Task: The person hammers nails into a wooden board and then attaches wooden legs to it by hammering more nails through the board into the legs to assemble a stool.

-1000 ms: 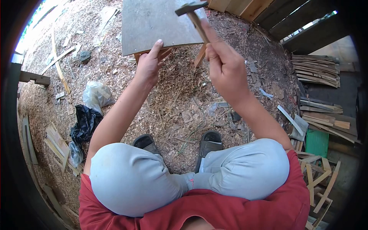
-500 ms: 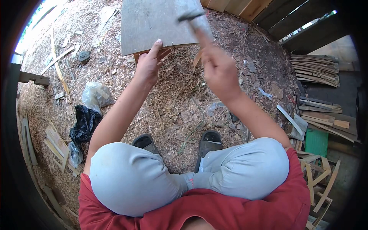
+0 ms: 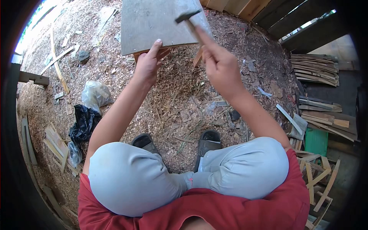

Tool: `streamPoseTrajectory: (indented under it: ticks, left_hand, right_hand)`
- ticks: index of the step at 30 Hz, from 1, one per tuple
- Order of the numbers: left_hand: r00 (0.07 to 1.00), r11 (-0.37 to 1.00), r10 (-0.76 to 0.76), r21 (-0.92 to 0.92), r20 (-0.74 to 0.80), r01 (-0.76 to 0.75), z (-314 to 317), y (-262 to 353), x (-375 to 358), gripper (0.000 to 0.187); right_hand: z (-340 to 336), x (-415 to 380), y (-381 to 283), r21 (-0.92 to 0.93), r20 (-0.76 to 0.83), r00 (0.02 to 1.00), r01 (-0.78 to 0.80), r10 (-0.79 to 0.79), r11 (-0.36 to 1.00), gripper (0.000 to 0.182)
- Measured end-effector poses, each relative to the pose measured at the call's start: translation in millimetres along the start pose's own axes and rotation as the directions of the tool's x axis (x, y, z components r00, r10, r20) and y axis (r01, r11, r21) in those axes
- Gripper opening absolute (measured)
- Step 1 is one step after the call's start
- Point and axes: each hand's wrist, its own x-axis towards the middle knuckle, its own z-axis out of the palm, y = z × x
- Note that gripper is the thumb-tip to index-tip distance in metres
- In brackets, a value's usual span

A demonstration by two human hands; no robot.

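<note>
My right hand (image 3: 221,66) is wrapped round the wooden handle of a hammer (image 3: 188,16). The hammer's dark head is raised above a grey wooden board (image 3: 153,23), apart from its surface as far as I can tell. My left hand (image 3: 148,63) grips the board's near edge, thumb on top and fingers underneath. Small shiny spots that look like nail heads dot that edge. Brownish wooden pieces (image 3: 197,59) show below the board, their lower parts partly hidden.
Wood shavings cover the ground. A clear plastic bag (image 3: 96,95) and a black plastic bag (image 3: 85,122) lie to the left. Stacked thin slats (image 3: 314,69) and loose wood strips (image 3: 326,118) are on the right. Dark planks (image 3: 299,23) stand at the upper right.
The hammer head has shifted slightly to the left and up and looks less blurred. My left hand and the board have stayed in place.
</note>
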Motion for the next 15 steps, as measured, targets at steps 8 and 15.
streamPoseTrajectory:
  ticks: [8, 15]
  left_hand:
    - [1.000, 1.000, -0.013, 0.024, -0.017, 0.014, 2, 3, 0, 0.050]
    - [1.000, 1.000, 0.001, 0.015, -0.017, -0.001, 2, 5, 0, 0.050]
  right_hand:
    - [2, -2, 10, -0.023, 0.057, 0.998, 0.027, -0.026, 0.999, 0.062]
    - [13, -9, 21, -0.145, 0.103, 0.992, 0.091, -0.077, 0.985, 0.062]
